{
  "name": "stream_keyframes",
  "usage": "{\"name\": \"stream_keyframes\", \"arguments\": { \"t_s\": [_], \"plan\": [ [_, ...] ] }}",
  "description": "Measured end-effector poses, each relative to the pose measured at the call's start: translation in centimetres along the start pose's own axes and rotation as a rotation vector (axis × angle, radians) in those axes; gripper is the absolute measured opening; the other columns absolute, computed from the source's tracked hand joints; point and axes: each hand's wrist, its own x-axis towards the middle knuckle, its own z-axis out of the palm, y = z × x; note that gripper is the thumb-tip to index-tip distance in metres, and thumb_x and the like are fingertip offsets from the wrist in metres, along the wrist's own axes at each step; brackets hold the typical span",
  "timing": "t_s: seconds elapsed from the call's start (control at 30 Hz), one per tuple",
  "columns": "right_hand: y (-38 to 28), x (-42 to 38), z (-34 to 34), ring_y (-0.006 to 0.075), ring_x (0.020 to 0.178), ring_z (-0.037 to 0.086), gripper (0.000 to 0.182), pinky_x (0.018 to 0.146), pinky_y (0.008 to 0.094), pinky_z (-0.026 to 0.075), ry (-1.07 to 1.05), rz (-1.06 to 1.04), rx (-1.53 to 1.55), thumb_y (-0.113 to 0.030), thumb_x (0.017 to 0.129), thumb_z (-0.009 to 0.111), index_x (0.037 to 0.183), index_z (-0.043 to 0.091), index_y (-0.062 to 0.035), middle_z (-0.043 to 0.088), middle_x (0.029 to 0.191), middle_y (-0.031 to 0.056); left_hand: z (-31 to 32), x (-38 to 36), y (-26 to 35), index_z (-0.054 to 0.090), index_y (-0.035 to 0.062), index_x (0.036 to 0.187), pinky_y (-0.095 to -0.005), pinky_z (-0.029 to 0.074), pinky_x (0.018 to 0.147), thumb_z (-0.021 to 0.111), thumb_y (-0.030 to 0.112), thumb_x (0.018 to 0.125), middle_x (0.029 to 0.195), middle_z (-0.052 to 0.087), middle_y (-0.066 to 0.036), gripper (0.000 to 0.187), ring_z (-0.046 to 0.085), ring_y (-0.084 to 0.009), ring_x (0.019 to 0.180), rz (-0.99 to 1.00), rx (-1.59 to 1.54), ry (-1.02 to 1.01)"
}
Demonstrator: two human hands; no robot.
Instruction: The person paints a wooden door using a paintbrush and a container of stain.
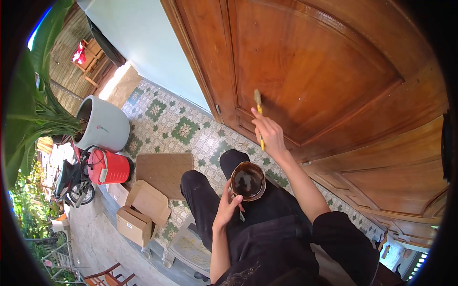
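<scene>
My right hand (271,135) is closed around the yellow handle of a paintbrush (258,99). The bristle end points up toward the brown wooden door (300,71), close to its large panel. In my left hand (230,206) is a round bowl (248,181) with a rough brown rim, gripped by its side above my lap. Dark liquid lies inside it, with light reflecting off the surface. My fingers under the bowl are partly hidden.
Left on the patterned tile floor are a brown mat (164,172), cardboard boxes (134,225), a red cooler jug (107,166) and a large potted plant (102,125). A grey plastic stool (191,245) stands beside my legs. A motorbike (71,183) is farther off.
</scene>
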Motion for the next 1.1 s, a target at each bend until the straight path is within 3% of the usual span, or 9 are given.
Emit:
{"name": "stream_keyframes", "arguments": {
  "t_s": [0.17,0.3,0.4,0.6,0.67,0.8,0.97,1.1],
  "plan": [
    [1.7,-2.2,4.0,0.0340,0.095,0.067,0.023,0.074,0.0426,0.057,-0.225,0.056,0.040,0.003,0.076,0.066,0.098,0.059,-0.0011,0.062,0.136,0.0153,0.1,0.0,0.3,0.015,0.0045,0.160,-0.0293,0.055,0.064,0.070,0.029,0.094,0.123,0.058,-0.017,0.089,0.059,-0.0154,0.072,0.006,0.016,-0.003],
    [1.6,-1.7,3.8,0.0346,0.097,0.067,0.026,0.076,0.0426,0.058,-0.197,0.097,0.072,0.004,0.075,0.066,0.100,0.060,-0.0014,0.063,0.134,0.0156,-0.4,0.0,0.0,0.016,0.0040,0.159,-0.0296,0.055,0.064,0.069,0.031,0.094,0.116,0.058,-0.015,0.088,0.059,-0.0154,0.071,0.007,0.020,-0.011],
    [-0.1,0.8,-0.4,0.0342,0.098,0.069,0.025,0.079,0.0412,0.058,-0.080,0.158,0.130,0.005,0.078,0.067,0.103,0.064,-0.0016,0.065,0.131,0.0160,-0.4,0.1,-0.1,0.016,0.0037,0.159,-0.0301,0.055,0.064,0.070,0.030,0.094,0.114,0.058,-0.014,0.088,0.060,-0.0157,0.071,0.014,0.002,-0.019],
    [-5.1,6.2,-12.5,0.0329,0.096,0.074,0.022,0.083,0.0373,0.059,0.378,0.055,0.067,0.014,0.081,0.064,0.101,0.066,0.0039,0.069,0.123,0.0228,-0.5,0.1,-0.2,0.016,0.0040,0.159,-0.0311,0.055,0.065,0.068,0.027,0.095,0.116,0.056,-0.014,0.086,0.059,-0.0162,0.070,-0.009,-0.006,-0.012],
    [-5.1,6.2,-13.9,0.0321,0.095,0.074,0.021,0.083,0.0370,0.060,0.415,0.080,0.072,0.014,0.082,0.063,0.100,0.066,0.0044,0.069,0.122,0.0241,-0.5,0.1,-0.4,0.016,0.0042,0.159,-0.0312,0.055,0.065,0.067,0.025,0.095,0.117,0.056,-0.014,0.085,0.059,-0.0163,0.070,-0.012,-0.004,-0.018],
    [-3.5,4.8,-12.4,0.0325,0.093,0.074,0.022,0.080,0.0362,0.060,0.332,0.011,0.044,0.013,0.080,0.065,0.100,0.066,0.0032,0.070,0.120,0.0214,-0.6,0.4,-0.5,0.015,0.0039,0.159,-0.0317,0.055,0.065,0.066,0.024,0.096,0.116,0.056,-0.014,0.084,0.060,-0.0169,0.071,0.005,-0.003,-0.035],
    [0.7,-1.8,-3.8,0.0347,0.091,0.071,0.022,0.076,0.0409,0.058,-0.113,0.116,0.092,0.005,0.079,0.068,0.100,0.065,-0.0002,0.069,0.122,0.0153,-0.6,0.3,-0.6,0.015,0.0029,0.159,-0.0319,0.055,0.065,0.066,0.025,0.096,0.116,0.056,-0.014,0.084,0.060,-0.0171,0.070,0.034,-0.013,-0.030],
    [3.3,-5.7,0.1,0.0364,0.098,0.069,0.027,0.080,0.0437,0.056,-0.321,0.133,0.082,0.002,0.078,0.067,0.105,0.063,-0.0015,0.067,0.127,0.0154,-0.8,0.4,-0.4,0.013,0.0014,0.159,-0.0317,0.055,0.065,0.066,0.026,0.096,0.109,0.057,-0.013,0.086,0.060,-0.0171,0.068,0.047,-0.006,-0.019]
  ]
}}
